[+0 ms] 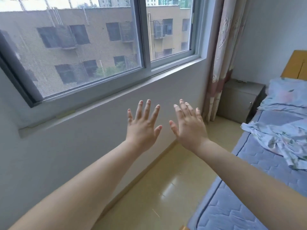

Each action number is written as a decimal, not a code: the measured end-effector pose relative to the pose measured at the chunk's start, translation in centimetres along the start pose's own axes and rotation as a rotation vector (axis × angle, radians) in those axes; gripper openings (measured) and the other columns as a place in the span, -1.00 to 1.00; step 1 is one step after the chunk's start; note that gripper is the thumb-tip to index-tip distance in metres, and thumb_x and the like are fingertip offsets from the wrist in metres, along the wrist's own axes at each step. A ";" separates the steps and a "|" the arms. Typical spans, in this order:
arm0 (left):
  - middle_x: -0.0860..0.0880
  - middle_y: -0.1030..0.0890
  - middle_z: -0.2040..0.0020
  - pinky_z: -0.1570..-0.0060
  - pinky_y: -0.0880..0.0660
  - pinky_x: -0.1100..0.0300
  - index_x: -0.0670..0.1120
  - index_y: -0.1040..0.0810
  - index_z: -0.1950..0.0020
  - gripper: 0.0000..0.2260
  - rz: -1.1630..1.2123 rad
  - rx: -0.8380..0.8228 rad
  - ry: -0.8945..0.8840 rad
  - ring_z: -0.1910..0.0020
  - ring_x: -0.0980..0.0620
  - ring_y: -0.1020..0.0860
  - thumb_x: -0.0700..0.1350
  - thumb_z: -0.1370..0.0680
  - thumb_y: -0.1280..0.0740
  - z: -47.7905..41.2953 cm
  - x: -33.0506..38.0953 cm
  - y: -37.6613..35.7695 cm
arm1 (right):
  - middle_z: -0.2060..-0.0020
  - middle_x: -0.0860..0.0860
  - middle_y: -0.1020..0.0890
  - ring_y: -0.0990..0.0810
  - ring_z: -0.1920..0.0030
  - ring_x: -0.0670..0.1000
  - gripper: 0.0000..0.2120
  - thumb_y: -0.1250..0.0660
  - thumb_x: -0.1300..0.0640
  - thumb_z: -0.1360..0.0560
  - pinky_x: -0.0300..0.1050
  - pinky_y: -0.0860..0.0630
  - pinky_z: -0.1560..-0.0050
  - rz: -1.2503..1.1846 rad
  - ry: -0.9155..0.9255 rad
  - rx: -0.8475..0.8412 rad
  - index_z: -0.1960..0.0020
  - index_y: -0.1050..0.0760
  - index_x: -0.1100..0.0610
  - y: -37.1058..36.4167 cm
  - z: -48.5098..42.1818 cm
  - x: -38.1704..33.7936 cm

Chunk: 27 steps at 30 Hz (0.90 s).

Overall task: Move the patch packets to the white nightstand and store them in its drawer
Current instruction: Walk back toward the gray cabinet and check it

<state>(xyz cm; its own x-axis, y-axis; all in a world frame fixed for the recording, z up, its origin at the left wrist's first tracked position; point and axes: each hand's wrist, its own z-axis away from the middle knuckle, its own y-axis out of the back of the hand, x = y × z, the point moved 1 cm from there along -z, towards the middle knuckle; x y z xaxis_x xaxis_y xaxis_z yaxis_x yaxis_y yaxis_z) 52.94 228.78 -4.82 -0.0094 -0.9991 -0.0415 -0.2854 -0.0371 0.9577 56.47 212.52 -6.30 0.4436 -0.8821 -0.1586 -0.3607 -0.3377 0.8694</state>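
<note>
My left hand [142, 124] and my right hand [188, 125] are both stretched out in front of me with fingers spread, backs toward the camera, holding nothing. They hover in the air before the white wall under the window. The white nightstand [239, 100] stands in the far right corner between the curtain and the bed, its door shut with a small handle. On the windowsill [106, 98] lie flat pale packets [65, 114], left of my hands and apart from them.
A bed with a blue quilted mattress [249, 188] and a crumpled floral sheet [279, 140] fills the right side. A patterned curtain [219, 63] hangs by the nightstand. Beige tiled floor [166, 188] runs between wall and bed.
</note>
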 end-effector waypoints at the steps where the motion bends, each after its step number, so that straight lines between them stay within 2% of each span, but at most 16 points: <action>1: 0.01 0.30 -0.56 -0.41 0.32 -0.17 0.12 0.25 -0.55 -0.40 -0.003 0.004 -0.016 -0.52 -0.04 0.34 0.21 -0.62 0.02 -1.3 -0.1 -0.4 | -0.52 0.14 -0.18 -0.13 -0.51 0.14 -0.29 0.19 -0.21 -0.50 0.20 -0.03 -0.46 0.009 0.013 0.021 -0.51 -0.17 0.15 -0.4 -1.0 0.6; 6: -0.01 0.27 -0.56 -0.43 0.28 -0.18 0.12 0.24 -0.55 -0.40 0.018 0.019 -0.175 -0.53 -0.05 0.31 0.20 -0.62 0.01 -17.7 -1.2 -7.1 | -0.47 0.19 -0.27 -0.26 -0.46 0.20 -0.33 0.11 -0.18 -0.53 0.27 -0.15 -0.40 0.067 -0.129 0.051 -0.46 -0.27 0.20 -7.7 -13.2 6.7; 14: -0.02 0.25 -0.57 -0.43 0.22 -0.22 0.10 0.23 -0.56 -0.41 0.017 0.058 -0.463 -0.53 -0.09 0.28 0.20 -0.62 0.02 -45.4 1.6 -12.3 | -0.48 0.20 -0.24 -0.24 -0.47 0.21 -0.27 0.19 -0.19 -0.48 0.25 -0.15 -0.40 0.190 -0.398 0.077 -0.47 -0.26 0.22 -12.8 -32.5 19.5; 21: -0.02 0.20 -0.58 -0.44 0.18 -0.23 0.09 0.16 -0.57 -0.42 0.151 0.056 -0.631 -0.54 -0.07 0.24 0.18 -0.63 -0.02 -61.8 11.8 -16.9 | -0.48 0.20 -0.25 -0.25 -0.46 0.20 -0.29 0.16 -0.19 -0.49 0.26 -0.19 -0.40 0.281 -0.569 0.084 -0.46 -0.27 0.21 -15.3 -40.5 33.4; 27: -0.05 0.15 -0.58 -0.44 0.11 -0.23 0.06 0.14 -0.57 -0.40 0.185 0.073 -0.712 -0.55 -0.09 0.20 0.17 -0.62 -0.04 -75.2 24.2 -24.1 | -0.49 0.18 -0.22 -0.22 -0.47 0.18 -0.34 0.11 -0.17 -0.52 0.23 -0.18 -0.42 0.328 -0.649 0.087 -0.47 -0.25 0.20 -18.4 -46.2 50.1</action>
<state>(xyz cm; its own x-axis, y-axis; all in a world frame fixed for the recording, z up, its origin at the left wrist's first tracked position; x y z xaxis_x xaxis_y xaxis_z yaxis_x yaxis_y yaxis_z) 131.69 203.96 -7.52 -0.6763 -0.7322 -0.0799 -0.2814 0.1566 0.9467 123.19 189.75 -8.66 -0.2639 -0.9503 -0.1649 -0.4675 -0.0235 0.8837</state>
